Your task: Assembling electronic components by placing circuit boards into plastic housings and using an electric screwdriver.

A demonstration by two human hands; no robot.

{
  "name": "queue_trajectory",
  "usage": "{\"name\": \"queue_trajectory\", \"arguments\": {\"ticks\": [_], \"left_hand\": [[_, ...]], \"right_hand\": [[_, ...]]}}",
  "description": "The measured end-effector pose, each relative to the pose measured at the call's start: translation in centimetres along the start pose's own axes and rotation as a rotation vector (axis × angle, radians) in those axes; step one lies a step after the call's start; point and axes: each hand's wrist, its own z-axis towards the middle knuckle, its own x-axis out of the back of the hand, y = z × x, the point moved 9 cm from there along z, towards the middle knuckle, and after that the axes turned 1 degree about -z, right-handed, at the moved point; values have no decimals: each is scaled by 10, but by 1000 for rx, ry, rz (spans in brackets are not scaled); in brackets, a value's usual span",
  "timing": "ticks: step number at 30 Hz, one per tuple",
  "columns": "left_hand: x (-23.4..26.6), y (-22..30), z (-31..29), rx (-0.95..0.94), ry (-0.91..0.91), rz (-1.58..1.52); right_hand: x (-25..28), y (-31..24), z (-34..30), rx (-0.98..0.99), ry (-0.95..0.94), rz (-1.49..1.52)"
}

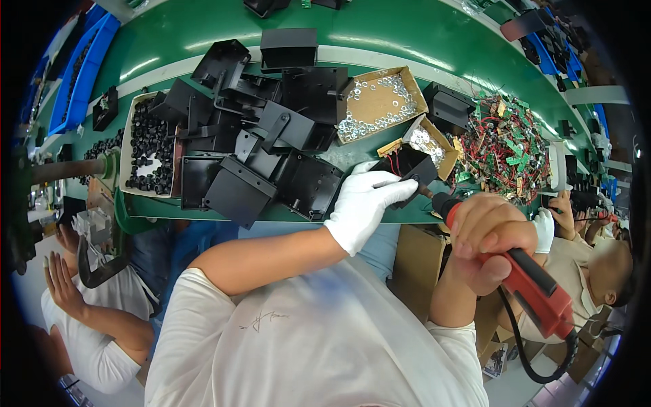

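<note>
Green tabletop [356,152] before you: at its front edge your left fingers [375,179] grip a black box [419,167], red wires [396,163] inside, your right fingers [485,216] a screwdriver [542,298] aimed at it; it looks part-done, other boxes [241,190] lie loose

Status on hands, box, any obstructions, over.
Gloved left hand gripping black box. Right hand gripping red power screwdriver, bit at box. Other black boxes crowd the left.

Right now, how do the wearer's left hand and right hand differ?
The left hand wears a white glove; the right hand is bare. The left hand holds a black box; the right hand grips a red power screwdriver. Shared: each hand is closed on something.
</note>
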Motion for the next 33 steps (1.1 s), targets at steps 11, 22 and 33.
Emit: {"name": "queue_trajectory", "arguments": {"ticks": [11, 22, 33], "left_hand": [[1, 9, 0, -691, -184, 741], [2, 14, -8, -232, -19, 3], [-15, 136, -56, -963, 69, 662]], "right_hand": [[10, -11, -13, 203, 92, -251], [19, -75, -2, 192, -168, -63], [98, 16, -68, -190, 486, -212]]}}
